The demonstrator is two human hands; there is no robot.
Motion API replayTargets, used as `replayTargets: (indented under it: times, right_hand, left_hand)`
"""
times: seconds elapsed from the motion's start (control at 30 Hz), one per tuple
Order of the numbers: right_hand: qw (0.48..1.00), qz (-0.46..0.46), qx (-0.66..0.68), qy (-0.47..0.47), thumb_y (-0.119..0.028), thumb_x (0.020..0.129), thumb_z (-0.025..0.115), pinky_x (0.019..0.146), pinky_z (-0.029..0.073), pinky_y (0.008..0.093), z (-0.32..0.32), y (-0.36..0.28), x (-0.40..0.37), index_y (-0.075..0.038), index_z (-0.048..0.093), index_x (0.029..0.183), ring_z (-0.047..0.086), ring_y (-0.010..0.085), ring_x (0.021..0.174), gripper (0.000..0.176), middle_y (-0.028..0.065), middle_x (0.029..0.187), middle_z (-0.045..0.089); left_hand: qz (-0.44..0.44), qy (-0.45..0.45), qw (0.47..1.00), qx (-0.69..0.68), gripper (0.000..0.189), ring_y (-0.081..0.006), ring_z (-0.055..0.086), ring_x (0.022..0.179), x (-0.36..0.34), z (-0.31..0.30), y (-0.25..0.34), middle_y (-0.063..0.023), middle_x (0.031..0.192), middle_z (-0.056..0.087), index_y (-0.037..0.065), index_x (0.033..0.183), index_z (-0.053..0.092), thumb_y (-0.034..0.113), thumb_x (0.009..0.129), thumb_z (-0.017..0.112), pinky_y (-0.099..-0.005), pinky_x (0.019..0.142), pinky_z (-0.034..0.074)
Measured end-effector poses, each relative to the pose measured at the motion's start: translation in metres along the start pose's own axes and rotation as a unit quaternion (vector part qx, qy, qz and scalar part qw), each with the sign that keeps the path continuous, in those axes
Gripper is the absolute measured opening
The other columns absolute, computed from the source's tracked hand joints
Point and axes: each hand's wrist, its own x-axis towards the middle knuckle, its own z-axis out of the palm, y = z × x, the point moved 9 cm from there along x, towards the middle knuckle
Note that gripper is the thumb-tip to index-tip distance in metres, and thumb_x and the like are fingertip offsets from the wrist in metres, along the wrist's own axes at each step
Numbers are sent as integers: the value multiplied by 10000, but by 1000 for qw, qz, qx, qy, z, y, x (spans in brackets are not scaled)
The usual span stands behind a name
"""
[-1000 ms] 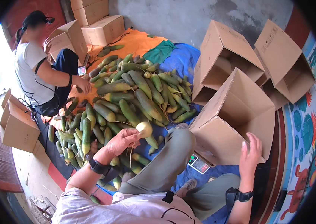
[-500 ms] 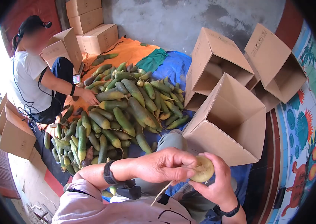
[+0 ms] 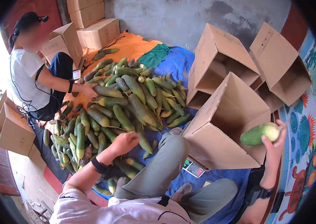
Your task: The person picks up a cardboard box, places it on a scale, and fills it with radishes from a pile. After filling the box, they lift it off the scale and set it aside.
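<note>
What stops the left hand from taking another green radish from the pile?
Probably nothing, so yes: the left hand is down on the near edge of the pile, and the knee lies beside it, not across its way.

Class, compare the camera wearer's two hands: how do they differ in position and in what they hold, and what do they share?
The right hand is up beside the open cardboard box, gripping a green radish; the left hand is low, resting on the pile of radishes. The right hand's radish is clear of the pile; whether the left hand grips anything cannot be told. Both wrists wear a dark band.
</note>
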Motion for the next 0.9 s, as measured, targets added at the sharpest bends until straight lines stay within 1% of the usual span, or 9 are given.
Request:
replayTargets:
  times: [0.07, 0.13, 0.3, 0.43, 0.5, 0.6, 0.73, 0.83, 0.9]
  right_hand:
    - [998, 52, -18, -43, 10, 675, 659, 884, 436, 299, 5, 50, 11, -29, 415, 1251, 532, 178, 979, 627, 76, 1090, 508]
    - [985, 131, -46, -103, 36, 625, 686, 832, 458, 296, 18, 103, 11, -29, 446, 1162, 559, 176, 897, 592, 62, 1001, 531]
    - [906, 131, -282, -285, 29, 619, 719, 857, 455, 327, 51, 148, -1, -32, 478, 1105, 584, 222, 953, 546, 115, 986, 593]
    - [913, 145, -240, -296, 23, 625, 728, 881, 448, 348, 56, 164, -1, -28, 499, 1084, 587, 254, 982, 516, 126, 1002, 609]
    - [912, 176, -227, -292, 12, 716, 669, 793, 472, 314, 53, 167, 0, -16, 525, 1055, 602, 197, 889, 370, 102, 958, 615]
    - [925, 231, -153, -259, -18, 857, 551, 681, 483, 264, 52, 151, -11, 12, 546, 995, 606, 128, 760, 141, 74, 868, 622]
    - [962, 127, -158, -182, -72, 900, 539, 683, 482, 281, 58, 99, -30, 23, 564, 954, 609, 148, 737, 112, 86, 805, 619]
    - [963, -16, -235, -131, -109, 941, 495, 747, 464, 283, 62, 63, -44, 20, 578, 941, 577, 133, 792, 153, 86, 815, 611]
    - [961, -40, -247, -119, -119, 937, 490, 731, 468, 321, 67, 59, -49, 21, 587, 930, 595, 217, 767, 170, 135, 817, 610]
  left_hand:
    - [-77, 37, 996, 28, 221, -344, 622, 772, -12, -6, -54, -175, 784, 637, 46, 884, 625, 254, 809, 614, -384, 722, 510]
    - [-140, 71, 977, 142, 235, -360, 629, 828, -27, -8, -115, -174, 836, 655, 56, 883, 643, 274, 808, 598, -430, 745, 506]
    - [-304, 7, 911, 278, 292, -338, 643, 872, -64, -6, -195, -191, 892, 661, 34, 889, 646, 306, 793, 601, -438, 780, 511]
    - [-306, 36, 914, 264, 333, -320, 613, 958, -88, 1, -223, -170, 989, 632, 52, 966, 628, 328, 780, 633, -412, 830, 493]
    - [-294, 75, 904, 301, 402, -297, 552, 1042, -88, -1, -222, -131, 1069, 574, 77, 1039, 608, 357, 757, 666, -397, 863, 468]
    - [-284, 28, 868, 406, 423, -272, 506, 1075, -83, 13, -211, -96, 1082, 541, 106, 1044, 620, 395, 741, 681, -376, 895, 430]
    - [-217, -57, 856, 466, 403, -248, 489, 1092, -78, 42, -204, -68, 1099, 526, 135, 1037, 638, 398, 735, 686, -406, 943, 370]
    - [-193, -191, 832, 484, 305, -244, 493, 1100, -85, 73, -216, -65, 1112, 527, 152, 1008, 673, 340, 769, 643, -519, 1022, 266]
    - [-183, -193, 820, 506, 279, -245, 499, 1101, -89, 85, -237, -69, 1114, 530, 152, 1007, 678, 317, 790, 616, -531, 1042, 241]
